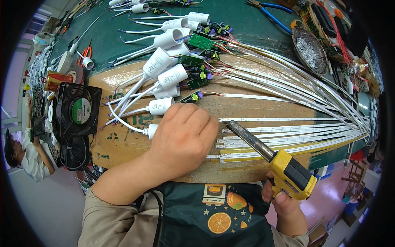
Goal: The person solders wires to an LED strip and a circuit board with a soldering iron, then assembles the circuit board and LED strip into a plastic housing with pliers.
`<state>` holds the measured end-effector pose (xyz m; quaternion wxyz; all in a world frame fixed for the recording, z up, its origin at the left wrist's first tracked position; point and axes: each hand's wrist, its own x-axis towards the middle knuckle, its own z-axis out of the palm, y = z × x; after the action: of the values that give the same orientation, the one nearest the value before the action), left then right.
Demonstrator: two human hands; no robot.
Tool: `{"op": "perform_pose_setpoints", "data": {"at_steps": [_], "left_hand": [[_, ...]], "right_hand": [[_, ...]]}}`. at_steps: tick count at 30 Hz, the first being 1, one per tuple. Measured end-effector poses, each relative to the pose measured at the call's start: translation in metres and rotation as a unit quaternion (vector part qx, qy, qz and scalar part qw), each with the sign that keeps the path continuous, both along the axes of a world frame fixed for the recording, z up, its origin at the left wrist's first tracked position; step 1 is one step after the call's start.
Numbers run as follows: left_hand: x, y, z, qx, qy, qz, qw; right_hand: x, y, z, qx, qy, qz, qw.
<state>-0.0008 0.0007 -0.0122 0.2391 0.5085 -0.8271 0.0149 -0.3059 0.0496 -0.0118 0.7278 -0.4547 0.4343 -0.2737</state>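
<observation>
My right hand [286,206] grips a yellow and black soldering iron [293,175]. Its dark tip lies at the left end of an LED strip [279,120], close beside the fingers of my left hand [185,138]. That left hand is closed, knuckles up, and hides whatever is in its fingers. From behind its wrist side pokes a white cylindrical housing [153,131] with a white cable. Several more narrow white strips [255,146] lie side by side below the tip. Just above my left hand is a housing [161,106] near a small green circuit board [191,97].
White housings [157,62] wired to green boards [201,41] and strips fan out above, over brown cardboard [123,152]. A black fan [79,110] stands left. A round dish of metal bits [309,51] and blue-handled cutters [275,16] lie far right. Another person [35,158] is at far left.
</observation>
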Motion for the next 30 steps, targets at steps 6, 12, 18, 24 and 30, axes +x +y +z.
{"op": "perform_pose_setpoints", "data": {"at_steps": [6,12,18,24,30], "left_hand": [[-0.003,-0.001,-0.001,0.011,0.005,-0.003,1.0],[-0.003,0.0,0.0,0.01,0.013,-0.002,1.0],[-0.004,-0.001,-0.002,0.004,0.017,-0.001,1.0],[-0.004,-0.001,-0.002,0.004,0.016,0.0,1.0],[-0.004,-0.001,-0.002,0.002,0.012,0.001,1.0]], "right_hand": [[0.011,0.001,0.003,0.078,0.021,-0.079,0.994],[0.011,0.002,-0.002,0.062,0.017,-0.085,0.994],[0.015,-0.002,0.002,0.048,0.026,-0.071,0.996],[0.016,-0.005,0.004,0.041,0.017,-0.053,0.998],[0.016,-0.006,0.008,0.079,-0.015,-0.071,0.994]]}}
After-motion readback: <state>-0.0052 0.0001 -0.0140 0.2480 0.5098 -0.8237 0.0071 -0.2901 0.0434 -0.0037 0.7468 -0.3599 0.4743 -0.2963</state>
